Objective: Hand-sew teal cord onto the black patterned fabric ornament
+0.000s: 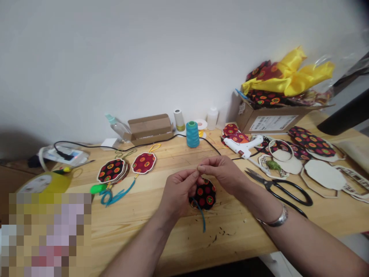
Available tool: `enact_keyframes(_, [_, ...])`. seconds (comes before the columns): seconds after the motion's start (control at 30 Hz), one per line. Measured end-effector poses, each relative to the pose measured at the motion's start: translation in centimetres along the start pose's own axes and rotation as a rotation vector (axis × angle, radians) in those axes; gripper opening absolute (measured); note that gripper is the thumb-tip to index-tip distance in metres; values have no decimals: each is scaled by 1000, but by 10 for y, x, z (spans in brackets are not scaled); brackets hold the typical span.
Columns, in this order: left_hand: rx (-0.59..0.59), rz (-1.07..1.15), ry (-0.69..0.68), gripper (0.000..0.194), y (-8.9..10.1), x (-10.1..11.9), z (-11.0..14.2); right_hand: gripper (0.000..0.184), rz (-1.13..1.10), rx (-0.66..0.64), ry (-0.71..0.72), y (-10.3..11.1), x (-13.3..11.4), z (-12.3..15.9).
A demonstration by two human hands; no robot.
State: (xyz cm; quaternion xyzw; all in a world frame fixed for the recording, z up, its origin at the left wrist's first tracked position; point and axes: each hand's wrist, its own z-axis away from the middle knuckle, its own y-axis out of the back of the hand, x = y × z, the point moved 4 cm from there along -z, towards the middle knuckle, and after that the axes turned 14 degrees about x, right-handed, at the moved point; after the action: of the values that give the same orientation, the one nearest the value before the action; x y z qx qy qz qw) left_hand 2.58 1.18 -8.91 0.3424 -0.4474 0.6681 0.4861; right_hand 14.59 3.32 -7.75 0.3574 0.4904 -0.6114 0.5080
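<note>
My left hand [181,189] and my right hand [219,172] meet above the middle of the wooden table, fingertips pinched close together. Whatever lies between the fingertips is too small to make out. Just below them is a black scalloped fabric piece [208,195] with red and orange round patterns; my left fingers overlap its upper left edge. A teal cord [203,221] trails from the piece towards the front of the table. Black-handled scissors [269,186] lie open to the right of my right hand.
A teal thread spool [192,134] stands behind my hands. A white glue gun [243,146], pale wooden cutouts [324,174] and a fabric-filled cardboard box [271,119] are on the right. Finished-looking ornaments [144,163] lie left. A black cable [150,143] crosses the back. Dark scraps dot the front.
</note>
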Motion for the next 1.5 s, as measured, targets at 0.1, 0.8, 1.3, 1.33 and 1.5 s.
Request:
enact_keyframes(0.1, [-54, 89, 22, 22, -2, 0, 1, 15, 25, -24, 46, -1, -3, 1])
enact_keyframes(0.8, [-59, 20, 22, 16, -2, -6, 0, 14, 94, 23, 114, 0, -2, 2])
enact_keyframes(1.3, [230, -69, -467, 7, 9, 12, 4, 29, 44, -85, 329, -8, -6, 7])
enact_keyframes(1.33, [220, -46, -452, 7, 8, 11, 4, 28, 34, -102, 309, -10, -5, 8])
enact_keyframes(1.5, [173, 89, -318, 6, 8, 8, 1, 32, -97, -163, 156, -14, 4, 9])
